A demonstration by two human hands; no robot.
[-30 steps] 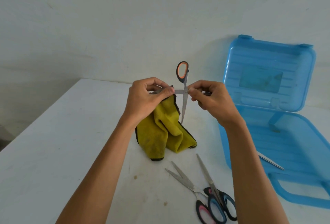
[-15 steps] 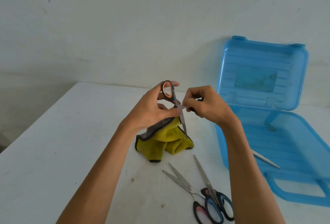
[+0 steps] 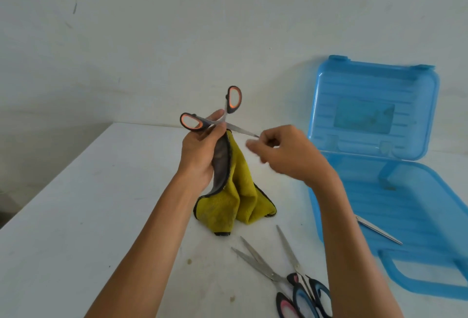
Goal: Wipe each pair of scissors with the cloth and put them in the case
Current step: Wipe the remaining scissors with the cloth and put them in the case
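My left hand [image 3: 200,153] grips the orange-handled scissors [image 3: 234,100] near the pivot, handles spread apart and pointing up, one blade pointing right. The same hand holds the yellow cloth [image 3: 235,198], which hangs down to the table. My right hand [image 3: 286,155] is blurred, with its fingers curled at the blade's tip; whether it pinches the blade is unclear. The blue case [image 3: 417,206] lies open at the right, with the blade of one pair of scissors [image 3: 377,229] showing inside past my right forearm.
Two more pairs lie on the white table [image 3: 101,203] near its front: pink-handled scissors [image 3: 258,264], blades open, and blue-handled scissors [image 3: 291,254] crossing them. The case's lid [image 3: 374,105] leans against the wall. The table's left edge runs diagonally.
The orange-handled scissors have been lifted and turned, with the handles now spread up and left. My right hand has shifted right from the pivot to the blade tip. The cloth hangs longer.
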